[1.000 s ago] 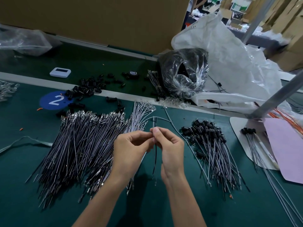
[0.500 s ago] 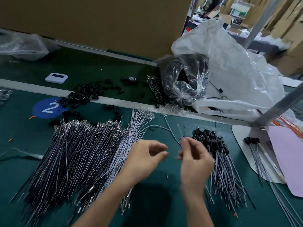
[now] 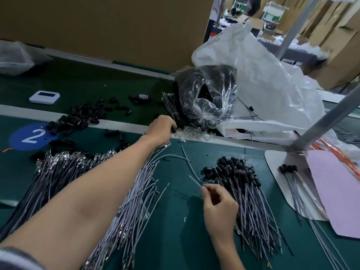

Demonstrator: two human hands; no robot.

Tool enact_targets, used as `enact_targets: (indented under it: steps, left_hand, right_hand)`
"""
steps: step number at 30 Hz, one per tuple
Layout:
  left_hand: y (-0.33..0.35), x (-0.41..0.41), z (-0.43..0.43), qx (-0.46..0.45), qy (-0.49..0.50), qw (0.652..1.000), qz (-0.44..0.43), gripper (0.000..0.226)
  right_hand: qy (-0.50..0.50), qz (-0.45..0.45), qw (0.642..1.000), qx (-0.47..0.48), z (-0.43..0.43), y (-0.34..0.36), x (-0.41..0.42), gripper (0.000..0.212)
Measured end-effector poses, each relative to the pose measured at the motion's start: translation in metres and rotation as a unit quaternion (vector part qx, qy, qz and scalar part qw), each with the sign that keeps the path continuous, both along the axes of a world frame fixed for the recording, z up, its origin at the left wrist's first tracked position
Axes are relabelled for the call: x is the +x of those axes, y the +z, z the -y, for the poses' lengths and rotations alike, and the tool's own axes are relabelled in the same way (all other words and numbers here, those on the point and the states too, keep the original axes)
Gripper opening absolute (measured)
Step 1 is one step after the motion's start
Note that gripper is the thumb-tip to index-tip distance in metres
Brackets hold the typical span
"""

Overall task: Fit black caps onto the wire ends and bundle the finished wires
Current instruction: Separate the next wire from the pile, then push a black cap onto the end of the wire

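Note:
My left hand [image 3: 161,128] reaches far forward to the pale strip beside the clear bag, its fingers curled down on a small black cap [image 3: 173,130]. Near the front, my right hand [image 3: 219,205] pinches one end of a single grey wire [image 3: 191,168] that curves away over the green mat. A broad pile of uncapped grey wires [image 3: 78,182] lies under my left forearm. To the right of my right hand lies a pile of wires with black caps fitted [image 3: 243,184]. Loose black caps [image 3: 78,117] are scattered at the back left.
A clear bag of black parts [image 3: 206,94] leans on a big white bag [image 3: 272,90]. A slanted metal post [image 3: 321,123] stands on a white board [image 3: 272,162] with a few capped wires [image 3: 288,168] and a pink sheet [image 3: 335,191]. A white device [image 3: 44,97] and tape roll [image 3: 143,97] lie behind.
My hands have parted. The left hand has stretched forward from the middle to the strip by the clear bag. The right hand has stayed near the capped pile, holding a wire.

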State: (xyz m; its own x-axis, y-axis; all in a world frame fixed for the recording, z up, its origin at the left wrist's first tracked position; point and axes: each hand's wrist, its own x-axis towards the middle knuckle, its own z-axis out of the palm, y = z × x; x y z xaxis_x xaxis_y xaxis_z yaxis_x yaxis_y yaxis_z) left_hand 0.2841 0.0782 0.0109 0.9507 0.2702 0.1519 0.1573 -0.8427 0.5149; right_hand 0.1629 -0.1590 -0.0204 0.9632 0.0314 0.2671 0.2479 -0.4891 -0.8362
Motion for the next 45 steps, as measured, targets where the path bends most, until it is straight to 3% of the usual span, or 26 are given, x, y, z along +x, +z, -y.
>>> enact_targets:
  steps: [3, 7, 10, 13, 15, 17, 23, 36, 45]
  left_hand:
    - [-0.006, 0.013, -0.007, 0.043, -0.033, 0.998, -0.014, 0.054]
    - [-0.005, 0.022, -0.009, 0.099, -0.08, 0.992, -0.019, 0.023]
    - [-0.001, 0.018, -0.008, 0.104, -0.07, 0.992, 0.019, 0.02]
    - [0.016, -0.002, -0.001, -0.041, 0.006, 0.992, 0.123, 0.017]
    - [0.028, -0.029, 0.006, -0.192, 0.051, 0.964, 0.179, 0.013]
    - [0.034, -0.066, 0.016, -0.292, 0.064, 0.938, 0.174, 0.011]
    - [0.029, -0.178, 0.037, -0.401, 0.042, 0.907, 0.122, 0.022]
    - [0.003, -0.214, 0.064, -0.443, 0.04, 0.868, 0.221, 0.021]
    - [-0.005, -0.213, 0.068, -0.467, 0.034, 0.847, 0.251, 0.023]
  right_hand:
    - [0.011, 0.008, 1.0, -0.003, 0.0, 0.0, 0.001, 0.018]
    - [0.013, 0.01, 1.0, -0.008, 0.0, -0.001, 0.002, 0.019]
    - [0.014, 0.008, 1.0, -0.006, 0.002, -0.002, 0.004, 0.016]
    - [0.009, 0.009, 1.0, 0.001, 0.002, -0.003, 0.005, 0.011]
    - [0.003, 0.01, 1.0, 0.009, 0.003, -0.004, 0.005, 0.009]
    - [0.002, 0.001, 1.0, 0.019, 0.002, -0.004, 0.006, 0.008]
    - [0.031, 0.005, 0.999, 0.021, 0.001, -0.002, 0.002, 0.009]
    - [0.139, 0.173, 0.969, 0.113, -0.013, 0.022, -0.012, 0.007]
    - [0.183, 0.181, 0.961, 0.098, -0.025, 0.018, -0.013, 0.006]
